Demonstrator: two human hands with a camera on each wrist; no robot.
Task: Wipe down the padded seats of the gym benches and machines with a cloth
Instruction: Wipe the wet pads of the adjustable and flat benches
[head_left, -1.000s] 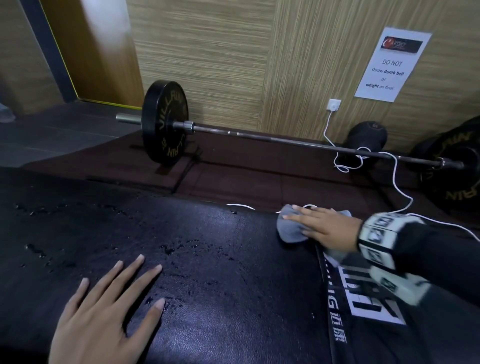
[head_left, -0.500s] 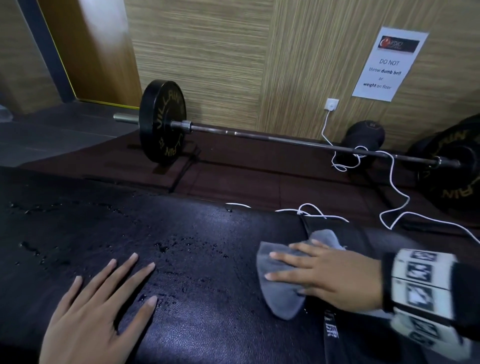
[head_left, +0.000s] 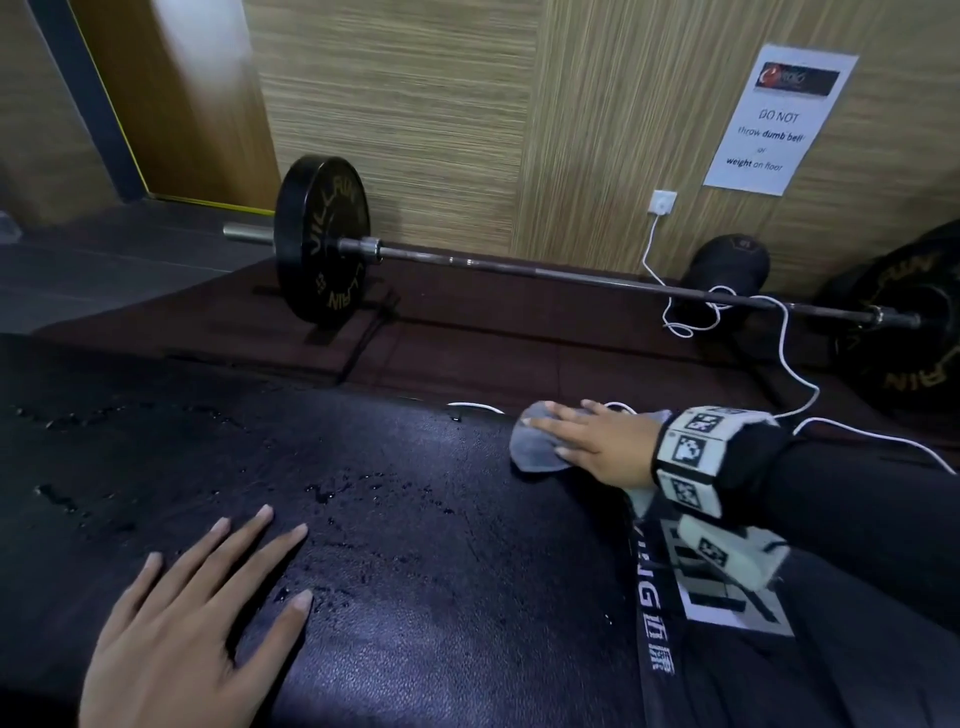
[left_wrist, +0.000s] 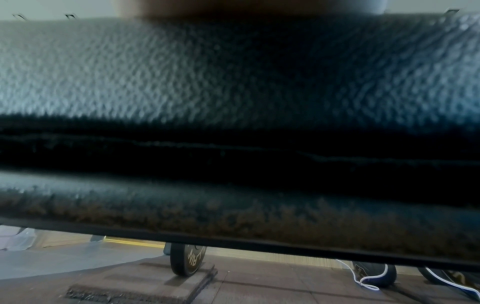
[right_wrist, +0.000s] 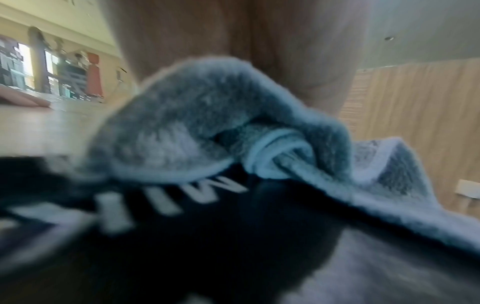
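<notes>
The right hand (head_left: 602, 447), fingers flat on the grey cloth (head_left: 535, 452), has swept from the middle back to the far edge of the padded surface (head_left: 441, 597). The left hand (head_left: 192, 634) stays released, flat. Droplets remain leftward, so wiping looks unfinished.

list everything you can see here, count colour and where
bench pad: 1, black, wet spots, fills the foreground
cloth: 1, grey, on pad's far edge
barbell: 1, dark bar, floor by the wall
weight plates: 2, black, one at each bar end
cable: 1, white, from wall socket across floor
notice: 1, white paper, on wall
left hand: flat on pad
right hand: pressing cloth
</notes>
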